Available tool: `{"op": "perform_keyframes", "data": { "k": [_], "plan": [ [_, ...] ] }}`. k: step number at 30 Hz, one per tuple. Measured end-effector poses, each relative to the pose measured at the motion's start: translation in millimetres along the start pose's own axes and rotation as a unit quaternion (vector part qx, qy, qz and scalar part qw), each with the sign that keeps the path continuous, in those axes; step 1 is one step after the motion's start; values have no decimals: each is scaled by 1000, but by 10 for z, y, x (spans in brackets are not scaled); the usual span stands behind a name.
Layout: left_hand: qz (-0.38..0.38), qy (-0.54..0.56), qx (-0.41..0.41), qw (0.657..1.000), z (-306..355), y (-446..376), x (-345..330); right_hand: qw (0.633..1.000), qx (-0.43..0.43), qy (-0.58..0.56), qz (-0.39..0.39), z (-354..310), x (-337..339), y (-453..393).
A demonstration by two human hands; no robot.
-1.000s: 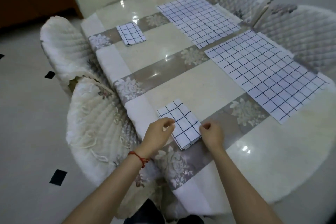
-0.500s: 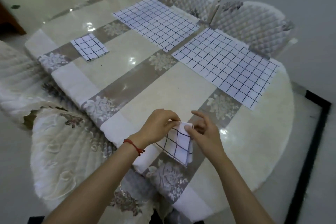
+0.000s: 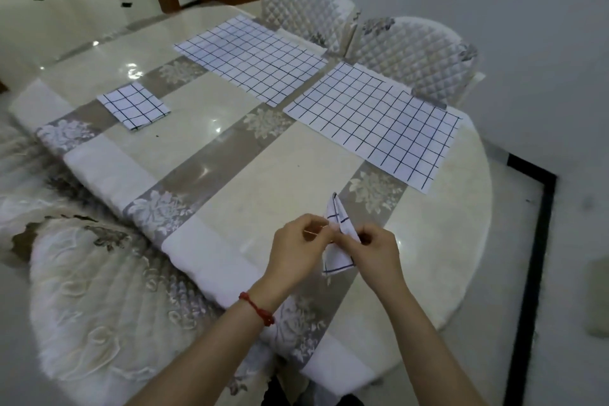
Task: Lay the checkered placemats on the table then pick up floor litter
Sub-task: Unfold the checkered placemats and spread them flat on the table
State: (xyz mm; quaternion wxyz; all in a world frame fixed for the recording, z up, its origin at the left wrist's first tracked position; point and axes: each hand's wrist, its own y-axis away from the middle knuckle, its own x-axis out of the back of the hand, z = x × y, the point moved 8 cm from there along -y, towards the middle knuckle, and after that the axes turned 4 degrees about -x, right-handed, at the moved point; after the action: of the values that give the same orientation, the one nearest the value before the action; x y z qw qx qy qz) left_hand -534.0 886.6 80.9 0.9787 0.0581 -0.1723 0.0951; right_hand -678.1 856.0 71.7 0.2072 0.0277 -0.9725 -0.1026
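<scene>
Both our hands meet above the table's (image 3: 445, 257) near edge, left hand (image 3: 298, 249) and right hand (image 3: 375, 250) fingers pinched on the folded checkered placemat (image 3: 339, 224), forearms angled inward.

head cam | looks forward-down | close over table (image 3: 230, 181) near edge
</scene>
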Motion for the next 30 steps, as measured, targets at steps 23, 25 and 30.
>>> {"op": "perform_keyframes", "data": {
  "k": [23, 25, 30],
  "plan": [
    [-116, -79, -99, 985, 482, -157, -237, 988, 118, -42, 87, -261, 1537, 159],
    [-164, -86, -120, 975, 599, -85, -416, 990, 137, -9, 42, -371, 1453, 196],
    [-175, -102, -203, 958, 938, 60, -753, 990, 140, 14, -9, -460, 1306, 255]
  ]
}}
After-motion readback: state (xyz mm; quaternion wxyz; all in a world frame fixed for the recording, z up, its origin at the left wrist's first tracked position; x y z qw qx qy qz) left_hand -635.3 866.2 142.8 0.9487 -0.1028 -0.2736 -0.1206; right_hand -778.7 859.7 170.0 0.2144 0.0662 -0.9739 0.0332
